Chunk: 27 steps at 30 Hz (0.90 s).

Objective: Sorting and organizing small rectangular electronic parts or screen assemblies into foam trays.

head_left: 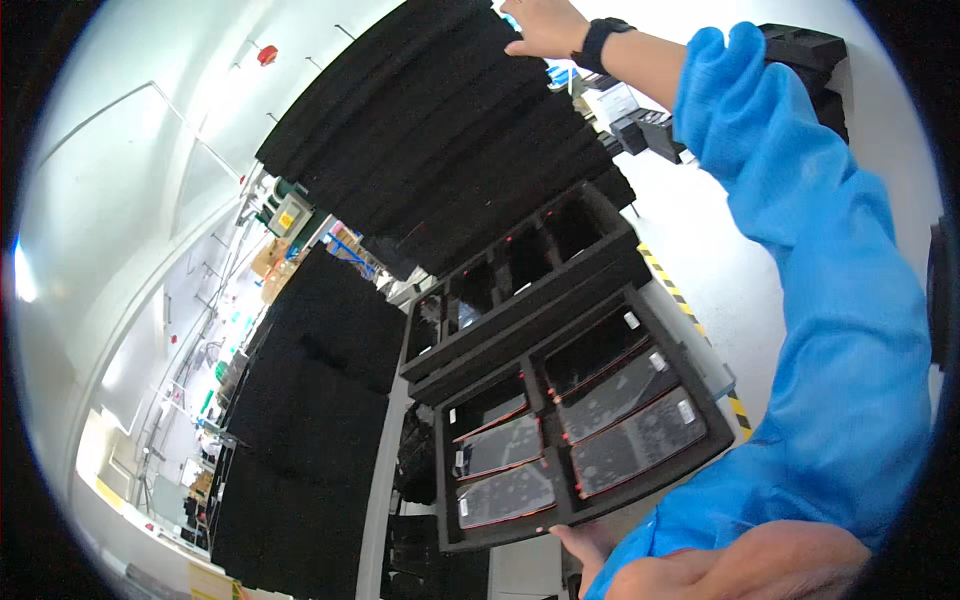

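A black foam tray [556, 412] in front of me holds several dark, glossy flat rectangular panels [640, 430] with small white labels and reddish edges. My left hand [584, 548] is at its near edge, the thumb laid against the rim and the other fingers hidden. Up at the top, my right hand [548, 28] reaches to the upper corner of a tall stack of black foam trays [430, 120]. Its thumb stands apart from the fingers, which the picture's edge partly cuts off. Behind the near tray, another foam tray [530, 295] carries similar dark panels.
A second black stack [310, 410] rises on the left. Yellow-and-black striped tape [665, 280] runs along the floor at right. Dark boxes [640, 130] stand beyond, with more black foam pieces [800, 50] at the upper right. Cluttered shelving [275, 255] lines the far left.
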Each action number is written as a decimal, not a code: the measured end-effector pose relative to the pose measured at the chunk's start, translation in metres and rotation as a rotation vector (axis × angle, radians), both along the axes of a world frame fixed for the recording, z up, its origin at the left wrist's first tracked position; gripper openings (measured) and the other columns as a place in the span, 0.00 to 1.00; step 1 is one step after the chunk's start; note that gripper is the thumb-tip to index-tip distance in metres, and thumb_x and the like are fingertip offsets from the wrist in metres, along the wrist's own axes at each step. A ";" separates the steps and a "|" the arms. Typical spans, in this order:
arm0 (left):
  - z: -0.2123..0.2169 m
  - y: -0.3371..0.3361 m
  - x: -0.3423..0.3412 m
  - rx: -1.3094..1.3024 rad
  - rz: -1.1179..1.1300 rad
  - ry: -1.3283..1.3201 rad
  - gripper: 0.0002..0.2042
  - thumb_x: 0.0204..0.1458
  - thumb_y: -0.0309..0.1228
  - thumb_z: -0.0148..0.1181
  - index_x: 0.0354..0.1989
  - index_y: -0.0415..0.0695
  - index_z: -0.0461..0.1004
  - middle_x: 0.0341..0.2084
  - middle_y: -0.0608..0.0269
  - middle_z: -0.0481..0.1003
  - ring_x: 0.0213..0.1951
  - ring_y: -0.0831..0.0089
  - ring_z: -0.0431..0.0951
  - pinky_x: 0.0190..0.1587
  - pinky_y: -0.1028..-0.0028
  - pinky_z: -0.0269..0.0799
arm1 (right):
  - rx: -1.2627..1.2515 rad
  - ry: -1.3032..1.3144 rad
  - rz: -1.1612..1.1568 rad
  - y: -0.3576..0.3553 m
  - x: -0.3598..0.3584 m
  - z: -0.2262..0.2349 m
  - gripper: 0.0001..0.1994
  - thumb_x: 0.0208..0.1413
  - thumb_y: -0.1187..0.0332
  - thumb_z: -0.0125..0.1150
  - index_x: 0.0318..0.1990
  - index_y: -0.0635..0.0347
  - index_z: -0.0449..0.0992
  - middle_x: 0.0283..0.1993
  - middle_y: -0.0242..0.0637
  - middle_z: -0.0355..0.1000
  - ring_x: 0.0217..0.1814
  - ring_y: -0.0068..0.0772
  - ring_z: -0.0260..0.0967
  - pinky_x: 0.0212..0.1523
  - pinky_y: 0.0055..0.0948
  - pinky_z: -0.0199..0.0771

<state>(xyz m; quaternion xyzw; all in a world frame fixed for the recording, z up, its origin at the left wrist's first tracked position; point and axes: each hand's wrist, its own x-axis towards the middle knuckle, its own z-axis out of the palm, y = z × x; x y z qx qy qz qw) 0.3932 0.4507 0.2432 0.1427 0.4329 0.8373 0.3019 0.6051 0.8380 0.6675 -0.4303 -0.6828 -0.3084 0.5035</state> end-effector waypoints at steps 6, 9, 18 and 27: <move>0.042 0.021 0.032 0.071 0.205 0.107 0.29 0.50 0.55 0.34 0.50 0.43 0.58 0.45 0.60 0.63 0.47 0.70 0.61 0.50 0.67 0.56 | 0.038 0.100 0.037 0.048 0.025 0.032 0.28 0.33 0.55 0.61 0.40 0.65 0.66 0.46 0.46 0.60 0.51 0.43 0.55 0.45 0.41 0.62; 0.010 0.020 0.026 0.101 0.169 0.038 0.28 0.51 0.53 0.33 0.51 0.43 0.57 0.46 0.60 0.62 0.48 0.70 0.62 0.51 0.68 0.55 | 0.137 0.149 0.024 0.075 0.064 0.039 0.27 0.33 0.53 0.61 0.40 0.64 0.67 0.44 0.46 0.61 0.50 0.44 0.57 0.44 0.42 0.63; 0.032 0.060 0.130 0.065 0.579 0.266 0.24 0.54 0.47 0.30 0.51 0.42 0.57 0.46 0.57 0.63 0.47 0.66 0.63 0.49 0.65 0.59 | 0.136 0.136 0.320 0.137 0.030 0.100 0.29 0.34 0.54 0.59 0.44 0.64 0.64 0.49 0.43 0.58 0.53 0.41 0.54 0.46 0.42 0.61; 0.047 0.069 0.152 0.047 0.579 0.065 0.23 0.53 0.44 0.31 0.51 0.40 0.56 0.47 0.54 0.62 0.47 0.60 0.64 0.48 0.63 0.60 | 0.187 0.088 0.467 0.171 -0.026 0.139 0.31 0.38 0.51 0.55 0.49 0.63 0.61 0.54 0.45 0.56 0.56 0.42 0.51 0.52 0.43 0.55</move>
